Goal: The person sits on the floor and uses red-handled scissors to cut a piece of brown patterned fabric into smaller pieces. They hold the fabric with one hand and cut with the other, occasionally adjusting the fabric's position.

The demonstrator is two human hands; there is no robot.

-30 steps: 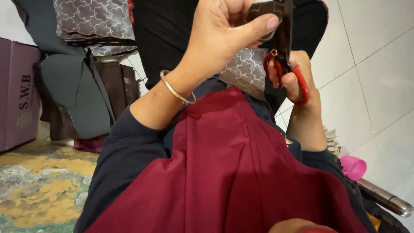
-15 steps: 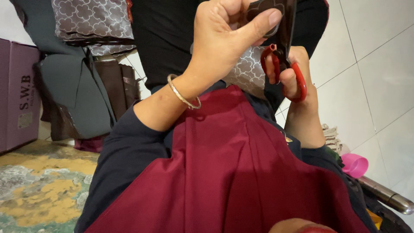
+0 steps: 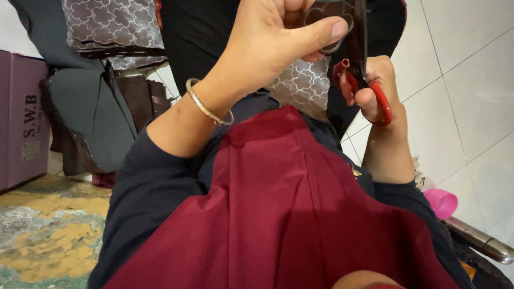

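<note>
White glazed tiles (image 3: 471, 80) with dark grout lines cover the right side of the scene, while a worn floor (image 3: 48, 241) mottled in yellow and grey-green fills the lower left. Above a lap draped in smooth maroon cloth (image 3: 289, 214), a person in dark navy sleeves raises both hands toward the top of the frame. The left hand (image 3: 273, 43), a thin silver bangle (image 3: 206, 107) ringing its wrist, is closed in a pinch, thumb pressed across the front of a small dark piece of material with a pale scalloped outline (image 3: 326, 24) held near the upper edge. The right hand (image 3: 377, 91) is wrapped around the red-handled scissors (image 3: 369, 88), fingers threaded through the loops, the dark blades rising just beside the pinched piece; whether the blades touch it cannot be told. Between and below the two hands hangs a grey fabric printed with a white quatrefoil lattice (image 3: 302, 83), and more of the same patterned fabric (image 3: 112, 24) lies folded at the upper left over dark grey sheets (image 3: 85, 107). A purple cardboard box (image 3: 21, 118) stands at the left edge. Low on the right, a pink plastic cup-shaped object (image 3: 441, 202) sits near a shiny metal tube (image 3: 479, 241).
</note>
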